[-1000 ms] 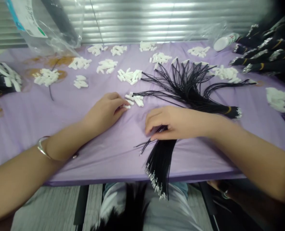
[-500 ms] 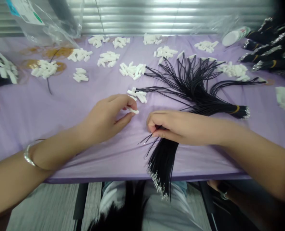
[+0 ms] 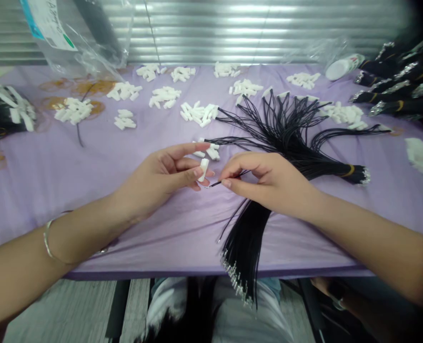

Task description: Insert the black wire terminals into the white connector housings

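Between thumb and fingers, my left hand [image 3: 176, 166] holds a small white plastic connector housing [image 3: 204, 169], tilted upward. My right hand [image 3: 257, 178] pinches a thin black wire [image 3: 216, 184] close to its metal-tipped end, which points at my left fingers. That tip is near the housing; whether they touch I cannot tell. Below my right hand, a bundle of black wires [image 3: 245, 238] with silvery terminals hangs over the table's front edge. A small pile of white housings [image 3: 213, 152] lies just behind my left fingertips, with a few wires running to it.
Several piles of white housings [image 3: 165, 96] are spread over the purple tablecloth [image 3: 90, 181]. A banded wire bundle [image 3: 340, 170] fans out behind my right hand. Clear plastic bag [image 3: 86, 43] stands back left; a white cup [image 3: 340, 66] and more bundles [image 3: 393, 90] lie back right. Another person's wrist [image 3: 335, 293] shows below.
My left hand has turned and opened its outer fingers, raising the housing upright. My right hand has lifted one wire out from the bundle and brought its tip toward the housing.
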The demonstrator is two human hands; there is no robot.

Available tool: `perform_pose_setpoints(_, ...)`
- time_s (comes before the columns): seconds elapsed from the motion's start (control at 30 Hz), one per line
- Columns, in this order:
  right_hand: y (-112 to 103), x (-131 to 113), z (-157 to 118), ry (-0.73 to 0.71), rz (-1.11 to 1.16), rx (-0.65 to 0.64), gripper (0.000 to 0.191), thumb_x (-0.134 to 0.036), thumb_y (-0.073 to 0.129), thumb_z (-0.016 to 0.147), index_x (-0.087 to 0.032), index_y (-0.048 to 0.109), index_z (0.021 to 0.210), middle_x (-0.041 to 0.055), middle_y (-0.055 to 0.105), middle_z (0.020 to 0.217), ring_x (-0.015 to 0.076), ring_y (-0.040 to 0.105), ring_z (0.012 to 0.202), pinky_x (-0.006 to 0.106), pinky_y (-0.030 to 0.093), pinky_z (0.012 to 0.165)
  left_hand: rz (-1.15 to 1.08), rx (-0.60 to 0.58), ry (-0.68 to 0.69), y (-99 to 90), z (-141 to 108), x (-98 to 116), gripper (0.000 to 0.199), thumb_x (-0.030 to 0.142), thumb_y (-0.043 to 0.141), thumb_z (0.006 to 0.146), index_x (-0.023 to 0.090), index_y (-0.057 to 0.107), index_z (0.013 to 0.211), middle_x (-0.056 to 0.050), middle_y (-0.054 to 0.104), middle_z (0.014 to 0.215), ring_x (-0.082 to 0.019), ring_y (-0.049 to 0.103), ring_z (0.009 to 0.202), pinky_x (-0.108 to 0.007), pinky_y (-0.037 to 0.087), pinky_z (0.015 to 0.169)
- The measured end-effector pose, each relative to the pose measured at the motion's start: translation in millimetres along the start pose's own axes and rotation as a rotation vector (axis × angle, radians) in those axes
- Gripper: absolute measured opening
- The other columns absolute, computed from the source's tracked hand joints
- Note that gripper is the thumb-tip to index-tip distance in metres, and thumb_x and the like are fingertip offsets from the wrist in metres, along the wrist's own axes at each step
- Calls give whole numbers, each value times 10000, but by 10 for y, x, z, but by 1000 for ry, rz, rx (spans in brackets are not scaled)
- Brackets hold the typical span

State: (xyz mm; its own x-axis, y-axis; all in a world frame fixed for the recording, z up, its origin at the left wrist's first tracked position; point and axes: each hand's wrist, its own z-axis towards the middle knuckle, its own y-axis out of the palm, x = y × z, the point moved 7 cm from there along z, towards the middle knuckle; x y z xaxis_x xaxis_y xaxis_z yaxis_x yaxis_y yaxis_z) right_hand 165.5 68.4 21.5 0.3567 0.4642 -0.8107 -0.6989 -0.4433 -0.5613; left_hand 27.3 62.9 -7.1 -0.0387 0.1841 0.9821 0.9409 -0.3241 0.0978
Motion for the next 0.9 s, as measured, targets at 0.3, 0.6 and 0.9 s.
perform_pose_setpoints(0.3, -91, -22, -26, 29, -105, 143, 80, -181, 596, 756, -136, 610, 692, 4, 568, 669, 95, 492, 617, 228, 370, 559, -156, -30, -74, 23, 5, -80, 177, 150, 672, 747, 160, 611, 913, -8, 679, 807, -111, 648, 731, -243, 537, 739)
perform_pose_setpoints(0.6, -82, -6, -11, 48, -108, 119, 66, -118, 587, 723, -135, 597, 660, -10, 556, 641, 78, 472, 586, 210, 350, 539, -138, -28, -65, 15, 7, -76, 179, 146, 680, 740, 153, 611, 906, -12, 683, 802, -125, 659, 750, -249, 547, 733)
perform_pose_setpoints(0.9, -65, 5, -14, 87, -100, 63, 92, -120, 572, 728, -136, 577, 638, -18, 540, 624, 77, 462, 571, 212, 341, 528, -126, -36, -42, 16, 2, -64, 174, 139, 682, 737, 158, 611, 895, -16, 682, 779, -117, 648, 718, -216, 541, 664)
